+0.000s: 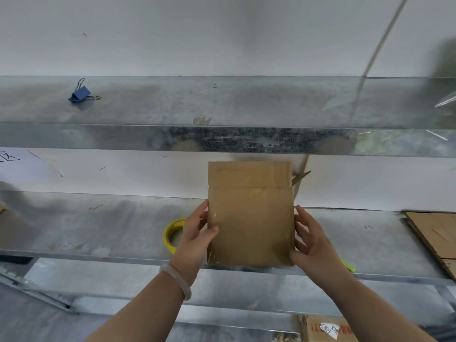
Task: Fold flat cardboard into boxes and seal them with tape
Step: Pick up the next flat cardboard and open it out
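Cardboard box [250, 218] upright over the bench [111, 225]: left hand [195, 233] fingers [201, 211] grip its 9 o'clock edge, right hand [313, 240] fingers its 3 o'clock edge; yellow tape roll [170, 234] at its 9 o'clock

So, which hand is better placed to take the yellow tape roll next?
Left, probably. The yellow tape roll lies on the shelf just beside the left hand, while the right hand holds the cardboard box on its far side.
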Demonstrator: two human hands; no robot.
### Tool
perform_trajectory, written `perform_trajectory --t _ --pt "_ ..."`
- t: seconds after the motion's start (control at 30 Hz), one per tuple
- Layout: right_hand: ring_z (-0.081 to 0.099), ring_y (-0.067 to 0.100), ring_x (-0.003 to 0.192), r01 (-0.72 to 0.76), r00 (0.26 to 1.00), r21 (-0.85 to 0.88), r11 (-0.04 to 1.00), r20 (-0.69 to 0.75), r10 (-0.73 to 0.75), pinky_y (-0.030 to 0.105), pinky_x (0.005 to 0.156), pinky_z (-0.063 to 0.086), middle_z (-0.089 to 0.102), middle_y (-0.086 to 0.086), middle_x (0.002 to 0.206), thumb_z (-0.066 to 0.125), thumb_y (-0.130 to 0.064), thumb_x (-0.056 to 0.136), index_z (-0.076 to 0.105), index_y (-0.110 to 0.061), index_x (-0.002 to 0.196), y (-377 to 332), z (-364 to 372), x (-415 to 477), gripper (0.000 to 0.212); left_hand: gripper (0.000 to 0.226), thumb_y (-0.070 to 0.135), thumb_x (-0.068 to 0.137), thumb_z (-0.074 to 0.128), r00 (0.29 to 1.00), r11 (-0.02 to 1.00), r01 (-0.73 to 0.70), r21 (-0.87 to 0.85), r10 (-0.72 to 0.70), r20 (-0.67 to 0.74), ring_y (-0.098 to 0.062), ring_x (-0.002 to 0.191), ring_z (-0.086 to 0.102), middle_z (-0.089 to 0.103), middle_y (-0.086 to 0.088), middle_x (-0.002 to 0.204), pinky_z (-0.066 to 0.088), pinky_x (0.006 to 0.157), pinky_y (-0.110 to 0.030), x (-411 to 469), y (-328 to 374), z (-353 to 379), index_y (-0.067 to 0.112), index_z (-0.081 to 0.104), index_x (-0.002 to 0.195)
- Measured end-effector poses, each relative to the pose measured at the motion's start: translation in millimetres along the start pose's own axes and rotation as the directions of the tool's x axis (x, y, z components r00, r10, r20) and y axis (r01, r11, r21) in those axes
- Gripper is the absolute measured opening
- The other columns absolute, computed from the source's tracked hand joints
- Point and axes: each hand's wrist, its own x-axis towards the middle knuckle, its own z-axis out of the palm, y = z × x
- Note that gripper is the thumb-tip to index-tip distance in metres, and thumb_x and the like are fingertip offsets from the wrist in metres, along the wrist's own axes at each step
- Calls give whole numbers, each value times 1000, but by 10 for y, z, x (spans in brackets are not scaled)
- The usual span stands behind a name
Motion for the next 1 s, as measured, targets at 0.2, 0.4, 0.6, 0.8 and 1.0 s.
perform_trajectory --t 0.2,0.4,0.6,0.8,1.0 --pt "60 13 109 -115 976 250 961 -154 157 17 73 55 62 -6 113 42 -9 102 55 -29 114 -29 -23 15 27 26 1 97 41 995 993 11 -117 -23 -100 -23 112 59 69 2 107 51 88 -35 -42 -120 -36 14 62 106" --pt "68 23 100 -205 970 174 963 -93 223 43 84 59 68 2 109 31 -69 84 59 -27 116 -224 -223 108 60 30 39 101 41 991 994 98 -42 -102 -86 -15 103 65 70 1 107 56 84 -40 116 165 -99 25 67 108" --pt "66 18 98 -234 963 218 947 -81 257 40 78 58 64 -3 107 48 -58 88 55 -35 102 -466 -268 169 28 26 29 94 56 998 993 55 -104 -55 2 -23 109 63 69 -10 108 52 90 -42 265 321 -57 7 68 103" --pt "73 15 86 -294 954 21 956 -55 294 45 85 58 72 -3 97 51 -37 98 61 -28 104 -413 -316 169 14 58 45 77 76 988 961 122 248 -142 67 -18 109 57 51 2 122 56 79 -35 325 416 -106 38 49 128" --pt "73 9 78 -259 966 -138 956 -61 252 36 84 57 75 -5 93 47 -13 94 65 -22 102 -496 -326 193 21 68 27 92 59 993 879 11 477 -67 99 -13 97 59 49 7 125 49 66 -20 395 597 14 45 22 146"
